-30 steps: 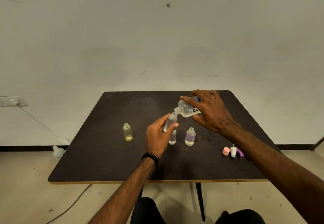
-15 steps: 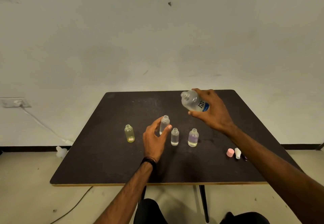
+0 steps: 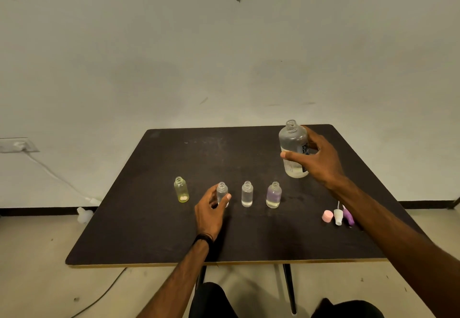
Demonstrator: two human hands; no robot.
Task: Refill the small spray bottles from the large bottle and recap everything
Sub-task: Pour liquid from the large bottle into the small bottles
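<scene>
Now, line by line:
Right hand [image 3: 317, 162]: wraps the large bottle [image 3: 293, 148], thumb across its front and fingers round the far side; the bottle stands upright, uncapped, its base at or just above the desk [image 3: 149, 230] — which of the two I cannot tell.
Large bottle: clear, with a dark-lettered label partly hidden under the fingers; clear liquid shows in its lower part.
Left hand [image 3: 211, 209]: curls round the second small bottle [image 3: 222, 193], thumb on the near side, fingers behind; that bottle stands upright on the desk, open-necked and clear.
Wristband [image 3: 203, 238]: dark, on the left wrist.
Yellow small bottle [image 3: 181, 190]: to the left of the left hand, apart from it, upright and uncapped, a pale patch at its bottom.
Third small bottle [image 3: 247, 194]: just to the right of the left hand, upright, uncapped, holding clear liquid.
Purple-tinted small bottle [image 3: 274, 195]: further right, between the two hands and below the right hand, upright, uncapped.
Pink cap [image 3: 327, 216]: near the right forearm, lying on the desk.
White spray top [image 3: 338, 215]: just beside the pink cap, toward the forearm.
Purple spray top [image 3: 348, 216]: next to the white one, partly covered by the right forearm.
Wall outlet [image 3: 17, 144]: far left of the left hand, a white cable trailing down to the floor.
</scene>
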